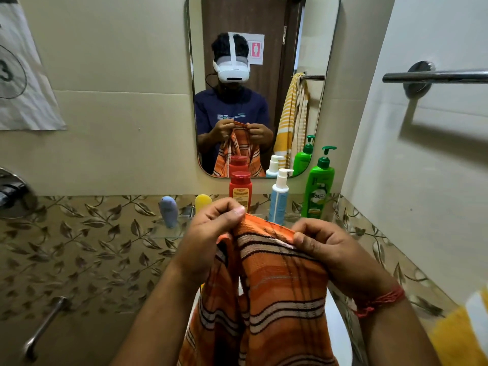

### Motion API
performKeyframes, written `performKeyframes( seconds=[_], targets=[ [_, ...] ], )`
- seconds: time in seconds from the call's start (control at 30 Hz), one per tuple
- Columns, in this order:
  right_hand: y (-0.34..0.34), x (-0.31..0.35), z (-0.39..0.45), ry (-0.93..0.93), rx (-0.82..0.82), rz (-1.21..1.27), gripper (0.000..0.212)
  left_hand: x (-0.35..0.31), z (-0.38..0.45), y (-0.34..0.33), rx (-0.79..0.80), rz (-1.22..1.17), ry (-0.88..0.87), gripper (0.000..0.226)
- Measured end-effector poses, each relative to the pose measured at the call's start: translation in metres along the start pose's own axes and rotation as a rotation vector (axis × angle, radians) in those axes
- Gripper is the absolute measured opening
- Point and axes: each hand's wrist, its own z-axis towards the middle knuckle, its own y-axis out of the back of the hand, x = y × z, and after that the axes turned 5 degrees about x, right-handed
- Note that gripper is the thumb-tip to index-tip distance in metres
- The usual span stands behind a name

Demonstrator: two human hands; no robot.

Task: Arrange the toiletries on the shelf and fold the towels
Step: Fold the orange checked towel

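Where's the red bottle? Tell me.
In the head view, the red bottle stands upright on the glass shelf under the mirror, between the yellow bottle and the white pump bottle.

A bathroom, plainly. Wall mirror [261,85] at top centre, glass shelf [169,232] just below it lined with pump bottles [318,183] and other toiletries. Chrome towel rail [435,76] at upper right, leaf-patterned tile band [87,249] across the middle, tap fittings [13,191] at the left edge, yellow striped towel [464,336] at lower right.
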Motion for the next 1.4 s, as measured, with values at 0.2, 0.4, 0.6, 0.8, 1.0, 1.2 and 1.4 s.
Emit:
performKeyframes(
  seconds=[0.2,0.4,0.6,0.8,1.0,1.2,1.4],
  targets=[
    [-0.002,0.010,0.005,0.083,-0.140,-0.181,0.020,-0.006,0.002,0.011,-0.004,0.209,0.056,0.024],
    [-0.021,0.016,0.017,0.147,-0.143,-0.451,0.023,-0.005,0.004,-0.014,0.252,0.527,0.070,0.028],
    [-0.006,0.013,-0.001,-0.046,-0.020,-0.370,0.022,-0.005,-0.004,0.010,0.065,0.332,-0.008,0.023],
    [-0.006,0.003,0.004,0.029,-0.277,-0.556,0.019,0.005,-0.004,0.015,-0.017,0.364,0.126,0.025],
    [-0.035,-0.003,0.022,0.162,-0.310,-0.749,0.014,0.007,0.001,-0.013,0.168,0.524,0.094,0.021],
    [-0.007,-0.021,0.012,0.030,-0.254,-1.213,0.010,0.013,-0.003,0.003,-0.154,0.351,0.039,0.029],
    [-0.001,-0.037,0.016,-0.071,-0.305,-1.069,0.016,0.011,-0.003,0.002,-0.179,0.312,0.028,0.032]
  ],
)
